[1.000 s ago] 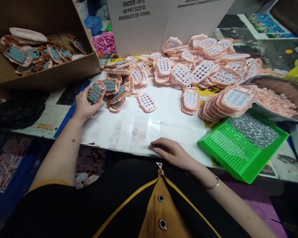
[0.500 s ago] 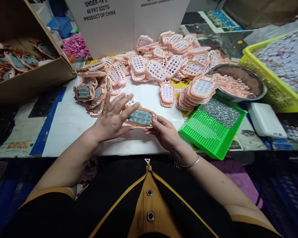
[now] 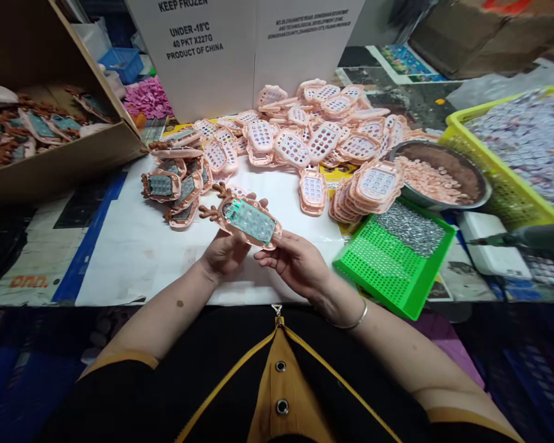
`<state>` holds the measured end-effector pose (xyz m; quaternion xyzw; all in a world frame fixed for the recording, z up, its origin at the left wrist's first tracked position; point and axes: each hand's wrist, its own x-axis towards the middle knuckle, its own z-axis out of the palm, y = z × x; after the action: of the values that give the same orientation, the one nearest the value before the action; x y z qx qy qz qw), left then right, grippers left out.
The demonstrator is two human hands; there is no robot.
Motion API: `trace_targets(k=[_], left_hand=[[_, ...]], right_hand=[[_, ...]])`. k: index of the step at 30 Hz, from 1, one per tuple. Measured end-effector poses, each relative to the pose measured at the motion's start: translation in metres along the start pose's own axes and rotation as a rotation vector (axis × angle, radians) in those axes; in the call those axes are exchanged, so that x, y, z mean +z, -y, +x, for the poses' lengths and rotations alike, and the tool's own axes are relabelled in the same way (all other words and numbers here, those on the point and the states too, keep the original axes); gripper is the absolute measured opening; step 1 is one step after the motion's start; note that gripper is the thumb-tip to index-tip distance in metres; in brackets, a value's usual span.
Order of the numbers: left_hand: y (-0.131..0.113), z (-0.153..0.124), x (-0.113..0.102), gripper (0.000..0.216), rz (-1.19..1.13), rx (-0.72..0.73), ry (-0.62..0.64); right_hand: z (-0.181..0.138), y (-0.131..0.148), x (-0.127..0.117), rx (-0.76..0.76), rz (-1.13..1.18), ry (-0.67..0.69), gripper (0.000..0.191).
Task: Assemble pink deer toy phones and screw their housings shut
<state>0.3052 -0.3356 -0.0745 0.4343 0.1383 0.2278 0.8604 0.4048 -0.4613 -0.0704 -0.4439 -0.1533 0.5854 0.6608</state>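
Observation:
A toy phone half-shell (image 3: pixel 252 220), pink with brown antlers and a green circuit board facing up, is held tilted above the white sheet. My left hand (image 3: pixel 226 252) grips it from below near the antler end; its fingers are partly hidden underneath. My right hand (image 3: pixel 300 261) is closed at the opposite end, fingers curled by the lower corner. Left of it lies a small heap of similar antlered half-shells (image 3: pixel 180 187) with boards. Beyond it a large pile of pink phone shells with button holes (image 3: pixel 292 149) spreads out, and a stack of phone fronts (image 3: pixel 373 181) leans to the right.
A green basket (image 3: pixel 373 264) of small metal screws stands right, near a metal bowl (image 3: pixel 482 184) of pink pieces and a yellow basket (image 3: pixel 503 160) of small parts. A cardboard box (image 3: pixel 74 151) with antlered shells is at left. A white carton (image 3: pixel 221 80) stands behind.
My left hand has moved from spread over the half-shell to gripping it from below, uncovering the antlers and board. The half-shell now tilts more. The view has shifted slightly.

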Motion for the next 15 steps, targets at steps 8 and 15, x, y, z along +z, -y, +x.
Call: trace_targets(k=[8,15], left_hand=[[-0.009,0.013,-0.006,0.084,-0.129,0.073,-0.126],[-0.007,0.009,-0.015,0.102,-0.297,-0.051,-0.012]], right_hand=[[0.028,0.072,-0.049,-0.368,-1.755,-0.391,0.032],[0.06,0.071,-0.075,-0.217,-1.987,-0.453,0.036]])
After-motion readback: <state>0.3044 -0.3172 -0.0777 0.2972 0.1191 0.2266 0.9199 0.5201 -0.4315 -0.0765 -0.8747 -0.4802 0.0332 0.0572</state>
